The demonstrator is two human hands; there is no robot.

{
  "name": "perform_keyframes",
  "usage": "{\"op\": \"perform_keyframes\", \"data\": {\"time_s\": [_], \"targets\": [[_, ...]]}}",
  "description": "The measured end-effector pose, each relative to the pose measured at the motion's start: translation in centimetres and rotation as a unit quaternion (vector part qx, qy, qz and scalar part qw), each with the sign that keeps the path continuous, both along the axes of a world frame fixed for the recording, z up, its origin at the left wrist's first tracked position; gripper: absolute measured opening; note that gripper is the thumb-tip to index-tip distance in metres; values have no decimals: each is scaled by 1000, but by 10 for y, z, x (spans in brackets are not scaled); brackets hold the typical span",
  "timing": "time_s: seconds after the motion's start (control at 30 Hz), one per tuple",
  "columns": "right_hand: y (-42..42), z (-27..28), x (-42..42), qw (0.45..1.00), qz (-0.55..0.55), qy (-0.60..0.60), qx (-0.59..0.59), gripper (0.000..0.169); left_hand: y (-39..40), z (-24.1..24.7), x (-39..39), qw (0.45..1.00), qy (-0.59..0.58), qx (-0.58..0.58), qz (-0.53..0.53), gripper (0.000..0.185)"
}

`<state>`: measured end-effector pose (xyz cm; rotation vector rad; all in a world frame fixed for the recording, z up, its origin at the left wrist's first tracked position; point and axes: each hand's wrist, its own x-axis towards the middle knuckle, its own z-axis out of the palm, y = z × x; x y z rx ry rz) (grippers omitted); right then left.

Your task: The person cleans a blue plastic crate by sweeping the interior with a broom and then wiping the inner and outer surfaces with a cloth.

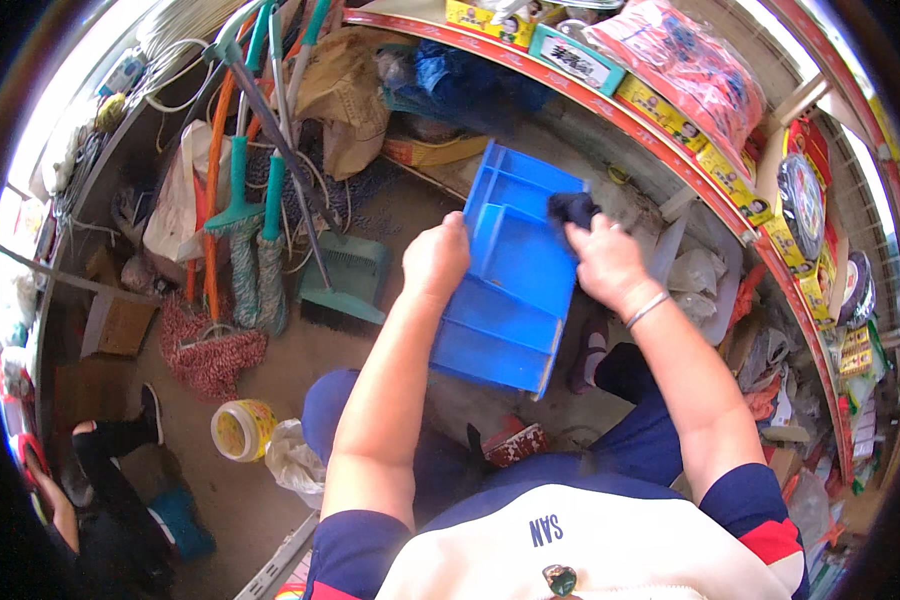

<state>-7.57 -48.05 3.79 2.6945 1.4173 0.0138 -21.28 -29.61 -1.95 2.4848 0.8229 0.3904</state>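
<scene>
A blue plastic tray (534,251) with divided compartments is held tilted above the floor, in front of my body. My left hand (436,256) grips its left long side, thumb up near the rim. In my right hand (607,259) is a bunched dark cloth (573,208), pressed against the tray's right side near the far corner. The fingers of my right hand curl round the cloth, and part of them is hidden. A metal bangle (647,310) circles my right wrist.
String mops (244,277) and a green broom with dustpan (343,277) stand at the left. A yellow-labelled plastic jar (244,430) lies on the floor beside a plastic bag (296,459). Red-edged shelving (607,110) curves along the far and right sides. Another person (124,487) is at lower left.
</scene>
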Motion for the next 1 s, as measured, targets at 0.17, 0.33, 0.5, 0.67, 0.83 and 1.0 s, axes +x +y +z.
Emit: {"op": "perform_keyframes", "data": {"time_s": [0.17,0.33,0.5,0.67,0.83,1.0], "targets": [[-36,-7,-58,984,83,98,122,48,13,-7,-5,999,-42,17,25,28],[-85,-13,-80,943,175,229,164,53,26,-10,-18,998,-57,5,23,29],[-108,-51,-58,931,-19,339,134,43,76,-23,-55,998,-53,4,39,32],[-106,-101,-35,850,-142,381,335,40,110,-23,-57,920,-111,-347,143,42],[-73,-107,-23,776,-141,412,456,40,85,-29,-39,967,0,-157,202,56],[-7,-58,3,694,-87,407,587,40,71,-15,-34,961,-37,-181,207,52]]}}
